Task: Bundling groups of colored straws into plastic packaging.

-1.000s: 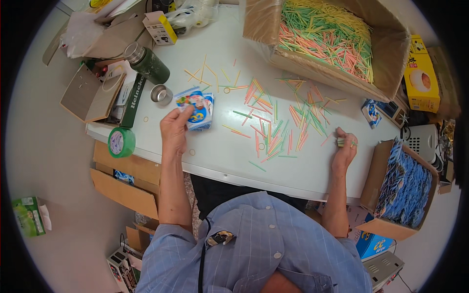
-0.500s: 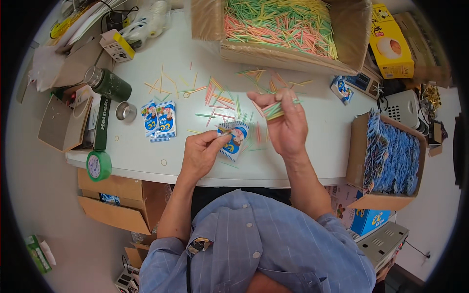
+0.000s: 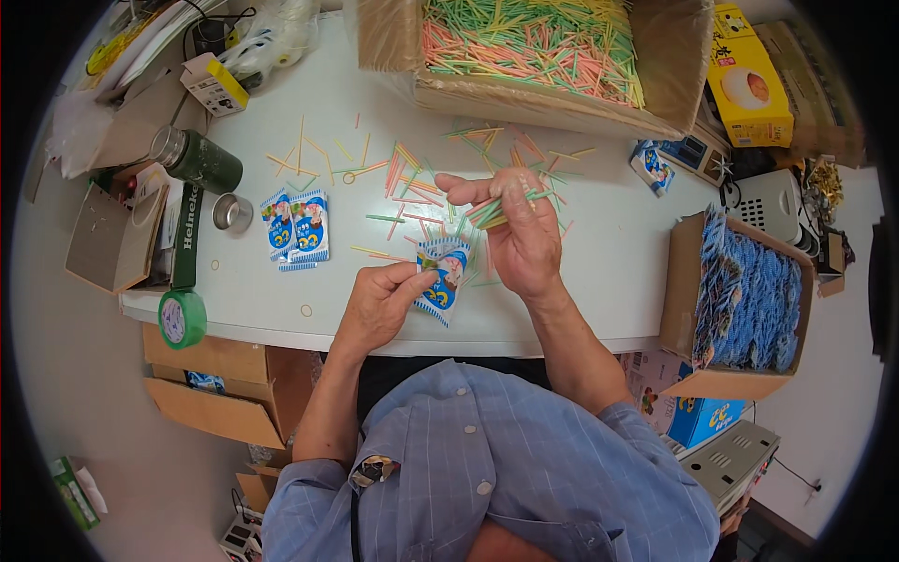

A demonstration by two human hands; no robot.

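Left hand [image 3: 379, 304]: I pinch a blue-and-white plastic packet [image 3: 446, 281] over the white table [image 3: 599, 300].
Right hand [image 3: 526, 245]: I clasp thin pastel sticks [image 3: 489, 215].
In the way: loose sticks [image 3: 385, 218] beneath.
Far side: open brown cardboard box [image 3: 552, 109].

Head view: left one of two wide fisheye cameras worn side by side on the head. Looks from above the shirt [image 3: 468, 440], forward and steeply down over the worktop [image 3: 609, 290]. Upright, unmirrored; picture left = person's left. Range: near enough that left hand [image 3: 379, 304] and right hand [image 3: 524, 234] fall around mid-frame, wide enough for both forearms [image 3: 581, 347], rising from below. Upper edge crops the carton of straws [image 3: 552, 105]. Field extends past the worktop to the brown carton [image 3: 220, 403] below its left end. Distortion: worktop's near edge bows downward mid-span; corners black, dark curved rim at both sides.
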